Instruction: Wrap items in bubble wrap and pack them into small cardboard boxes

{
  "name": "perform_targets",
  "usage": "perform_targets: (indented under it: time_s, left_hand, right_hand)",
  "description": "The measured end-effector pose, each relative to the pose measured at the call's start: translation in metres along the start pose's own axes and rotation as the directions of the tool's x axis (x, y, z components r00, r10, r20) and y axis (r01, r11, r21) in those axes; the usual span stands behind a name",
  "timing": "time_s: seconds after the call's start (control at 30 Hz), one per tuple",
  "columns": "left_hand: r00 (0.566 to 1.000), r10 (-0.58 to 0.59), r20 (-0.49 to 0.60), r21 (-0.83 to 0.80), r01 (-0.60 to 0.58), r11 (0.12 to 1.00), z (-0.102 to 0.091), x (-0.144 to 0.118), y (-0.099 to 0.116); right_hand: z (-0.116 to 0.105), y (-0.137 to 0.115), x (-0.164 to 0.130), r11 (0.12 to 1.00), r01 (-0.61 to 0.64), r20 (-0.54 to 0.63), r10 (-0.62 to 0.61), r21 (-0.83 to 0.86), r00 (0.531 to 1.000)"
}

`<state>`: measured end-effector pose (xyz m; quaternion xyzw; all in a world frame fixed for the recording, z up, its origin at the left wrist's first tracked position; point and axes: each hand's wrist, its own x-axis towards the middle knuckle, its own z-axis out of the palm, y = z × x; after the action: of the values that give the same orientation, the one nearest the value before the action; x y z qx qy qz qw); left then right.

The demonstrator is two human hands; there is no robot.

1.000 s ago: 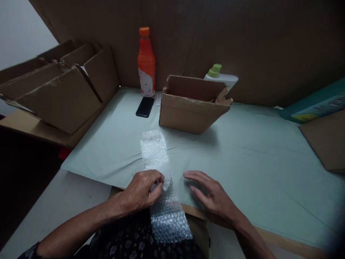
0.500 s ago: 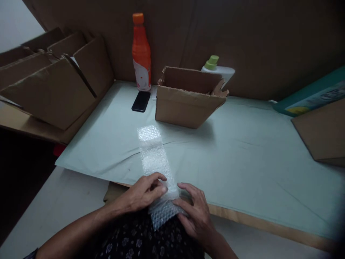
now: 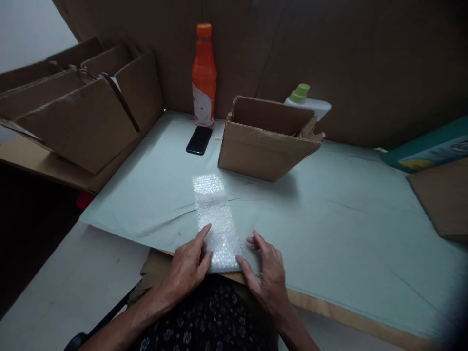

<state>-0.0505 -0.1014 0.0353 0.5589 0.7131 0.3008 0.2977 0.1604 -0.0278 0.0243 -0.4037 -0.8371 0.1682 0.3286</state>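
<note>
A long strip of clear bubble wrap runs from mid-table to the near edge, its close end appearing folded over. At its left side lies my left hand, index finger stretched along the strip and thumb touching its edge. My right hand is at the opposite side, the thumb against the near right corner and the other fingers spread above the cloth. Both hands look open, resting at the strip without gripping it.
Beyond the strip stand an open cardboard box, a black phone, an orange bottle and a white bottle with a green cap. Divided cardboard bins are at left. A green container and cardboard piece sit right.
The near end of the bubble wrap, which hung over my lap, now lies up at the table edge. My hands have moved apart to its two sides, and the view has shifted slightly.
</note>
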Motion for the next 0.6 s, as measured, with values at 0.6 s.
perform_targets:
  time_s: [0.6]
  left_hand:
    - [0.955,0.291,-0.061,0.188,-0.275,0.943,-0.017,0.001,0.002]
  right_hand:
    - [-0.003,-0.010,0.040,0.974,0.175,0.341,-0.214,0.142,0.915]
